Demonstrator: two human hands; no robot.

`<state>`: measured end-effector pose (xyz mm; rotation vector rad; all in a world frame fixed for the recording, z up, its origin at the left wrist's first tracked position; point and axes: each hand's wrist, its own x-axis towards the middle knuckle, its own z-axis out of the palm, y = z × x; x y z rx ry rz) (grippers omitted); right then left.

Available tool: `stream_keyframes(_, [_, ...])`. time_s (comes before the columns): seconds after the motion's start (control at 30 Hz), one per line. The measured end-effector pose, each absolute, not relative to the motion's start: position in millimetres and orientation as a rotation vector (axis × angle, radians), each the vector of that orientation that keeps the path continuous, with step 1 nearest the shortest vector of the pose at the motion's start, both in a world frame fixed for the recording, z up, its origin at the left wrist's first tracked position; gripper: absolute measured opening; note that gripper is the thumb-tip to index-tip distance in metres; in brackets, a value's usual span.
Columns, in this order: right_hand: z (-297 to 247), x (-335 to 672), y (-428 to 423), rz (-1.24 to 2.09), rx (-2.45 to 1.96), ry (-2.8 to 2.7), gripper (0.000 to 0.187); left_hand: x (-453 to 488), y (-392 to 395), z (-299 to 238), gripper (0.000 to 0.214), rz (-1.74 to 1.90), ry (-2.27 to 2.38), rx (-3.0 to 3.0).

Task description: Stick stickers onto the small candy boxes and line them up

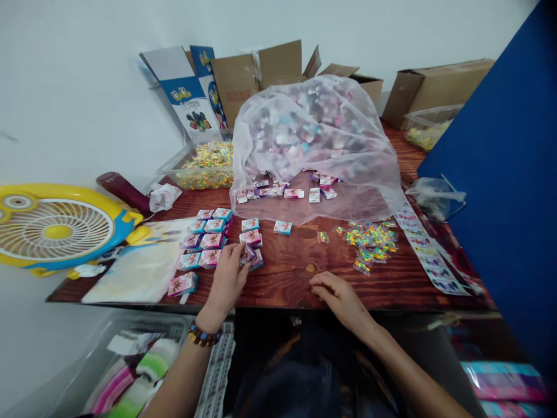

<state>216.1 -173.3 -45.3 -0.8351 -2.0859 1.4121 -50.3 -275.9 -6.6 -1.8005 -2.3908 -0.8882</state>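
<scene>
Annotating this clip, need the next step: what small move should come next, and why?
Probably the left hand should settle the small printed box flat against the neighbouring boxes. Its fingers are on that box, which sits tilted beside the grouped boxes. The right hand rests on the wooden table, so it could steady them if needed.

Small boxes [212, 241] lie before the plastic bag [315, 133] on the table [287, 278] (cartons [278, 72] behind).

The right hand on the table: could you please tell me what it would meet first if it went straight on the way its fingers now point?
The right hand would probably meet the small pink-and-white box first, after crossing bare wooden tabletop, though depth is hard to judge from this view.
</scene>
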Motion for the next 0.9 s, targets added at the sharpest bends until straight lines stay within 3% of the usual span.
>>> stream_keyframes(0.27, [-41,229,-174,1.426,-0.817,-2.081,0.014,-63,-268,-33,0.045,-0.441,-2.363,-1.878])
stream_keyframes(0.4, [-36,260,-136,1.120,-0.951,-2.005,0.017,-62,-267,-27,0.046,-0.653,-2.274,-1.793])
stream_keyframes(0.57, [-43,342,-36,0.354,-1.392,-2.116,0.029,-34,-265,-11,0.053,-0.899,-2.393,-1.609])
stream_keyframes(0.73, [-61,390,48,0.286,-1.461,-2.244,0.038,14,-253,-20,0.044,-1.121,-2.317,-1.940])
stream_keyframes(0.9, [-84,398,68,0.334,-1.433,-2.351,0.034,43,-238,-39,0.040,-1.108,-2.134,-2.247])
